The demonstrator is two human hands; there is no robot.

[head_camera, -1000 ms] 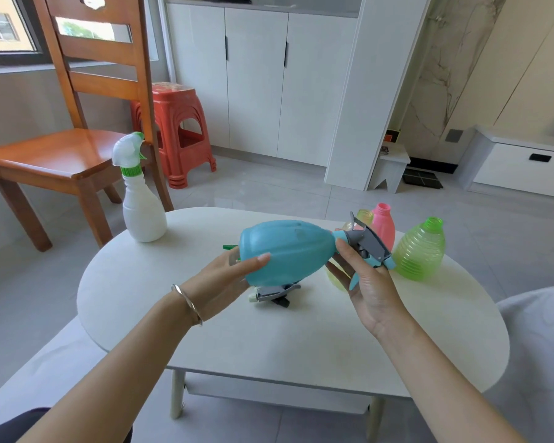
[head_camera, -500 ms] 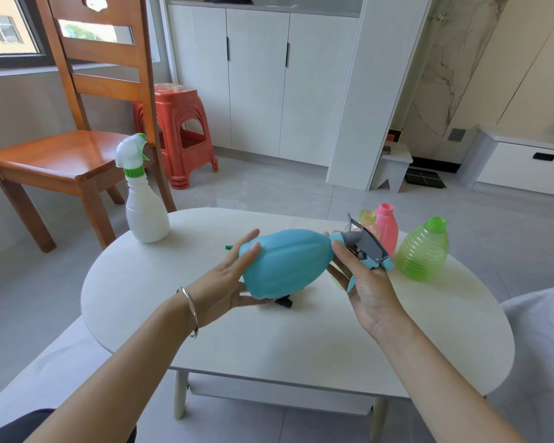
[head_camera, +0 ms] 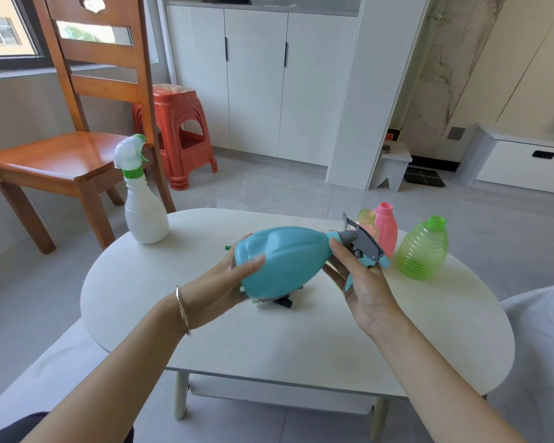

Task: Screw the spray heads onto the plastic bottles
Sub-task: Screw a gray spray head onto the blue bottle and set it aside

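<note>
A blue bottle (head_camera: 285,260) lies sideways in the air above the white table (head_camera: 301,340), neck pointing right. My left hand (head_camera: 224,282) grips its rounded base. My right hand (head_camera: 359,276) holds the grey and blue spray head (head_camera: 363,244) that sits on the bottle's neck. Under the bottle a loose grey spray head (head_camera: 280,300) lies on the table, mostly hidden. A white bottle (head_camera: 144,206) with a white and green spray head stands at the table's far left.
Three open bottles stand at the far right of the table: green ribbed (head_camera: 422,249), pink (head_camera: 387,230), yellowish (head_camera: 367,220). A wooden chair (head_camera: 71,148) and a red stool (head_camera: 179,135) stand beyond the table. White fabric (head_camera: 544,356) lies at the right.
My left hand has shifted its grip round the base of the blue bottle, and the bottle has turned a little. My right hand stays on the spray head.
</note>
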